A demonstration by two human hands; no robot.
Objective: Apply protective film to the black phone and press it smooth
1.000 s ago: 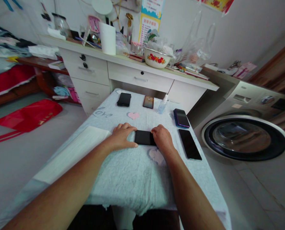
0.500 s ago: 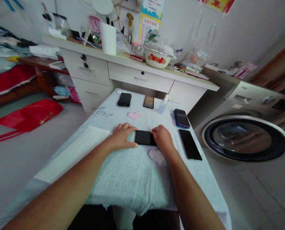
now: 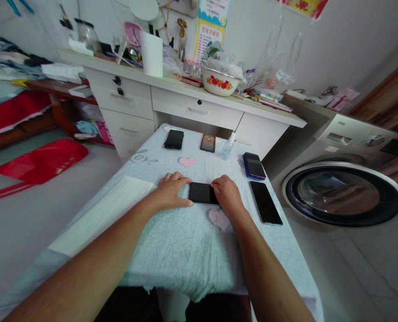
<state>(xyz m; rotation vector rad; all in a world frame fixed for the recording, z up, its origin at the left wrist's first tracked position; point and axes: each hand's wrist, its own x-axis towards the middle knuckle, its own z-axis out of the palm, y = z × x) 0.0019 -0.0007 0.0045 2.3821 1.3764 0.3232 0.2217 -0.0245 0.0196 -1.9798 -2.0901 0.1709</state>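
A black smartphone (image 3: 201, 193) lies crosswise on the cloth-covered table, screen up. My left hand (image 3: 172, 193) braces its left end, with the thumb at the near corner and the index finger at the far corner. At the right end, my right hand (image 3: 227, 191) has its fingers curled over the phone; whether anything thin is under them is hidden. To the right lie another black smartphone (image 3: 266, 203) and a phone with a purple edge (image 3: 254, 166), seemingly stacked on another. Farther back are a black phone (image 3: 173, 139), a brownish phone (image 3: 207, 142) and a clear spray bottle (image 3: 227, 147).
A long white sheet or cloth (image 3: 105, 214) lies along the table's left side. Behind stands a white desk (image 3: 199, 107) bearing a flowered bowl (image 3: 220, 82) and a paper roll (image 3: 152, 55). A washing machine (image 3: 346, 147) is at the right; a red bag (image 3: 44, 161) lies on the floor.
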